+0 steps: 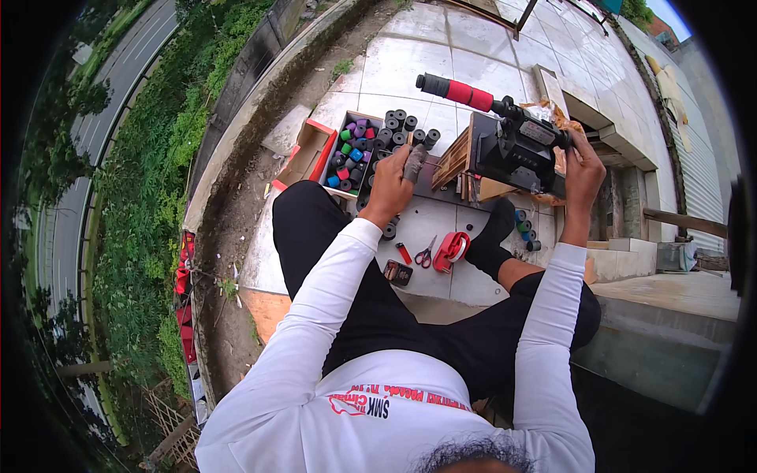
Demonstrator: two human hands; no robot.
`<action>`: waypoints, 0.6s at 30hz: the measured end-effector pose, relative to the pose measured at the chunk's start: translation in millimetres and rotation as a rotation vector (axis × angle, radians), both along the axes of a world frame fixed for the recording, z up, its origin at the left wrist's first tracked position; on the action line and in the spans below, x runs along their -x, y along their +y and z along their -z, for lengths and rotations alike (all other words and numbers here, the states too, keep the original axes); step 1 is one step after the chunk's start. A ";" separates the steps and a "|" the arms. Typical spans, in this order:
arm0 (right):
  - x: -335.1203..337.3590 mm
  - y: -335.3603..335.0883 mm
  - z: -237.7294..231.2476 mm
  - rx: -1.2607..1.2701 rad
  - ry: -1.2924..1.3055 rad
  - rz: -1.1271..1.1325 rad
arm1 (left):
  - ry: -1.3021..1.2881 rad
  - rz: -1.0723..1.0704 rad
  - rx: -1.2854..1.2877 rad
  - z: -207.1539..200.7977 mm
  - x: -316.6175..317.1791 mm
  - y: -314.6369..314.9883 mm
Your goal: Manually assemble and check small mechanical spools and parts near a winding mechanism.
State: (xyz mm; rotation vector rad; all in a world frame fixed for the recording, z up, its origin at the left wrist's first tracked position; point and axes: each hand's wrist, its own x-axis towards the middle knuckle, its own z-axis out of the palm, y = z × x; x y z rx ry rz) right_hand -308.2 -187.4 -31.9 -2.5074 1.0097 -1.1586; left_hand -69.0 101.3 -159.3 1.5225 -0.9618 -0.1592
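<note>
A black machine point(516, 150) stands on a wooden block point(455, 162) at the far right of my legs. Its spindle points left and carries a red sleeve or roll point(471, 94). My right hand point(582, 169) is closed round the machine's right end. Left of the machine, my left hand point(392, 185) is closed, with a dark grey wrapping or piece at its thumb; what it holds is hard to make out. Beyond that hand stand several black rolls point(398, 126). Next to them, a box point(349, 118) holds coloured and black rolls.
An orange-edged open box point(306, 156) lies at left. Between my legs are scissors point(426, 254), a red tape roll point(451, 251), a red lighter point(404, 253) and a small dark packet point(398, 273). More rolls point(526, 229) lie by my foot. A low wall point(236, 110) borders the left side.
</note>
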 end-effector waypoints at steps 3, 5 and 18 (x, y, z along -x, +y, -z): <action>-16.3 -17.8 2.7 -0.008 0.024 -0.023 | 0.007 0.009 -0.008 -1.8 -1.3 1.6; -22.2 -24.9 11.2 -0.024 0.055 -0.008 | 0.015 0.008 -0.025 -1.5 -1.7 2.0; 20.1 35.2 70.6 -0.139 0.151 0.061 | 0.014 0.008 0.017 -2.3 -0.5 2.1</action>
